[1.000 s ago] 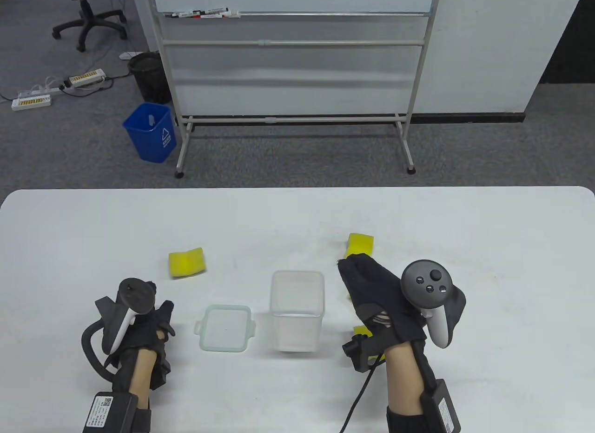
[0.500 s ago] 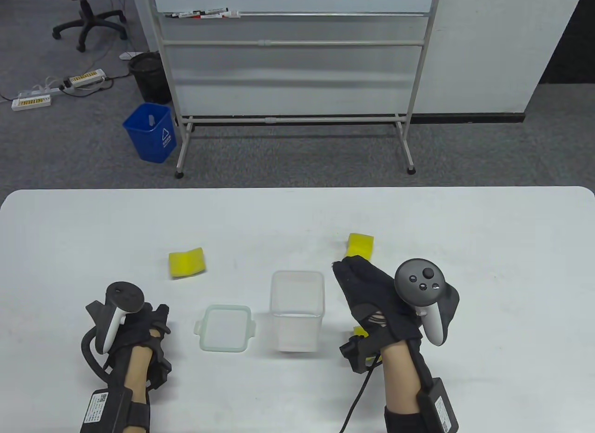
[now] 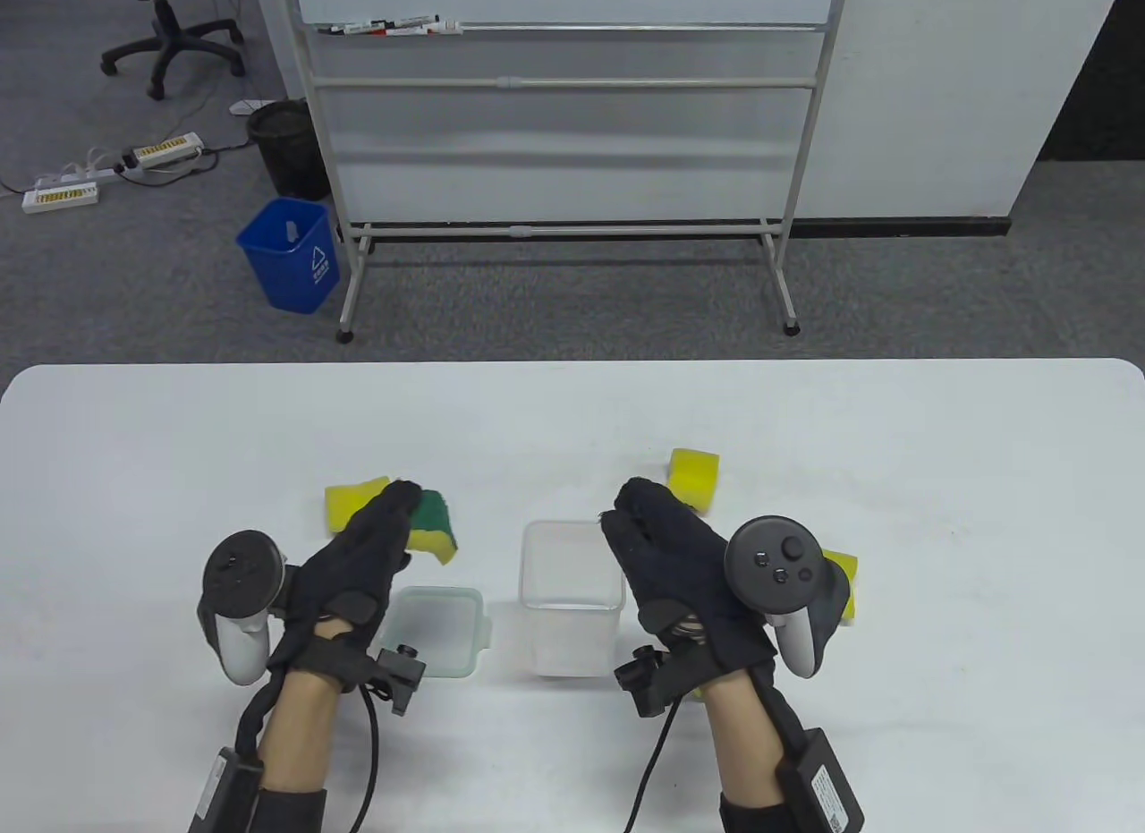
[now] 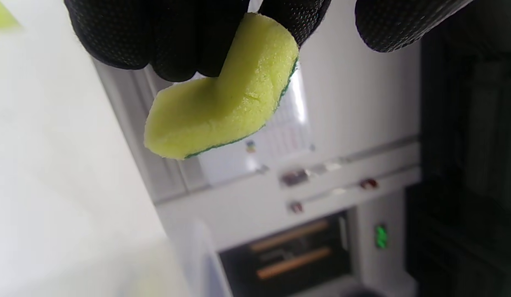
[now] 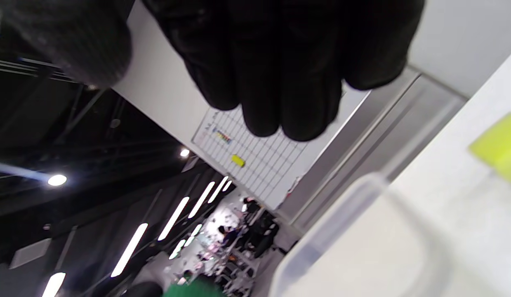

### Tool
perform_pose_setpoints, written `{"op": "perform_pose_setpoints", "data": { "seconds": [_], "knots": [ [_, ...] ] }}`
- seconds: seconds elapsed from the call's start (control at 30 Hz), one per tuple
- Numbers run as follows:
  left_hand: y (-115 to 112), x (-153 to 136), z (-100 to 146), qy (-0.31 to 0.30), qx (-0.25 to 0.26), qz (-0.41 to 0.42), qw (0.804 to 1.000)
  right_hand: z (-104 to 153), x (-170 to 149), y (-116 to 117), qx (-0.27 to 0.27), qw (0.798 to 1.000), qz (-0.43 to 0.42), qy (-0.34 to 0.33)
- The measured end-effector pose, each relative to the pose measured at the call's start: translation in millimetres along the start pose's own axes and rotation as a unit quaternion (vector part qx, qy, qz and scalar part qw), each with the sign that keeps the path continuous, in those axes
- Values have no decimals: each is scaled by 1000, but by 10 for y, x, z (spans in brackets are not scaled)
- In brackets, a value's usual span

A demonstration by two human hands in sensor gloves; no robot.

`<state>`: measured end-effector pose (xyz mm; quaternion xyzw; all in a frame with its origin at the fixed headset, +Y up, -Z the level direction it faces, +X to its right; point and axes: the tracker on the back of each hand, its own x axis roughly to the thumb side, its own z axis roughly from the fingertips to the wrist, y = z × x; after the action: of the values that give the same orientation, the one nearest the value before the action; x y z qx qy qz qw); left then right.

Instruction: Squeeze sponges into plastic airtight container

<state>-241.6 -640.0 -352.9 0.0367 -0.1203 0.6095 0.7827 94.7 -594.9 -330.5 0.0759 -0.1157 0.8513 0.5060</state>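
Observation:
The clear plastic container [image 3: 572, 591] stands open at the table's middle, its lid [image 3: 447, 632] lying flat to its left. My left hand [image 3: 407, 511] pinches a yellow sponge with a green scouring face [image 3: 434, 524] and holds it above the table, left of the container. In the left wrist view the fingertips [image 4: 177, 45] bend this sponge [image 4: 222, 111]. My right hand [image 3: 631, 515] hovers with fingers stretched out over the container's right rim and holds nothing. The right wrist view shows its fingers [image 5: 280, 62] empty above the container rim [image 5: 342, 214].
A yellow sponge [image 3: 349, 504] lies behind my left hand. Another sponge [image 3: 693, 475] lies beyond my right hand and also shows in the right wrist view [image 5: 498, 144]. A third sponge [image 3: 843, 582] lies right of the right tracker. A whiteboard stand [image 3: 572, 225] stands beyond the table.
My left hand moved forward and right and now holds a green-faced sponge up. My right hand shifted left toward the container, uncovering a sponge on its right.

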Motion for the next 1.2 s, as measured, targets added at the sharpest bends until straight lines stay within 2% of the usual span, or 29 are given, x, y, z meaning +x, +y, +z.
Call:
{"op": "perform_pose_setpoints", "data": {
  "seconds": [0.2, 0.27, 0.37, 0.43, 0.5, 0.6, 0.7, 0.87, 0.93, 1.03, 1.13, 1.2],
  "knots": [
    [-572, 581, -47, -85, -65, 5, 994, 64, 127, 141, 12, 999, -21, -31],
    [-714, 665, -61, -101, -85, 23, 991, 74, 140, 144, 10, 999, -28, -38],
    [-860, 641, -64, -114, -86, 32, 989, 91, 140, 127, -18, 999, -33, -37],
    [-957, 583, -79, -109, -94, 68, 987, 96, 116, 134, -47, 998, -9, -26],
    [-1007, 552, -86, -110, -131, 88, 981, 88, 74, 140, -70, 997, 20, -16],
    [-1003, 506, -88, -110, -133, 70, 982, 71, 15, 145, -82, 997, 13, 5],
    [-933, 497, -110, -106, -125, 43, 986, 34, -46, 141, -69, 998, -9, 13],
    [-796, 493, -104, -97, -41, -36, 994, 1, -42, 133, -36, 999, 5, 1],
    [-747, 473, -128, -97, -31, -87, 991, -4, -20, 140, -14, 1000, 11, -9],
    [-704, 406, -178, -82, -66, -84, 991, -17, 35, 178, 34, 998, 9, -48],
    [-673, 337, -230, -68, -99, -27, 992, -11, 67, 203, 41, 997, 30, -60],
    [-669, 311, -250, -61, -112, -25, 991, -18, 63, 222, 54, 996, 30, -68]
  ]
}}
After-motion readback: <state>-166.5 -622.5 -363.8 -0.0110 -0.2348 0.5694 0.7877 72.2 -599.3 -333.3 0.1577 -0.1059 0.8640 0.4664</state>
